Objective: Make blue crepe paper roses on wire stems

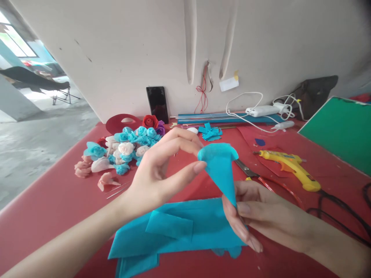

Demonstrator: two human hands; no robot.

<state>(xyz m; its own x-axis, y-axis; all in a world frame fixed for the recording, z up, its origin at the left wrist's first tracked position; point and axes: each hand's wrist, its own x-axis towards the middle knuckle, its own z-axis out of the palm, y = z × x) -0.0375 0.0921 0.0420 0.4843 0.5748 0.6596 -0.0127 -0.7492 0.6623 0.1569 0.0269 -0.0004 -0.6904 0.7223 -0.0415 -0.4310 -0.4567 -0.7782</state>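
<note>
A blue crepe paper petal (219, 164), wide and curled along its upper edge and narrowing to a point below, is held up between both hands. My left hand (165, 166) pinches its upper left corner between thumb and fingers. At the lower tip, my right hand (261, 214) is closed on it with thumb and forefinger. Beneath the hands lies a blue paper sheet (205, 222), with a smaller blue paper piece (171, 226) on top and a folded piece (139, 264) at its lower left.
To the left is a pile of paper flowers (126, 148). Scissors (249, 170) and a yellow glue gun (292, 166) with a black cord lie at right. A phone (157, 104) leans on the wall; a power strip (263, 111) and green board (339, 135) stand behind.
</note>
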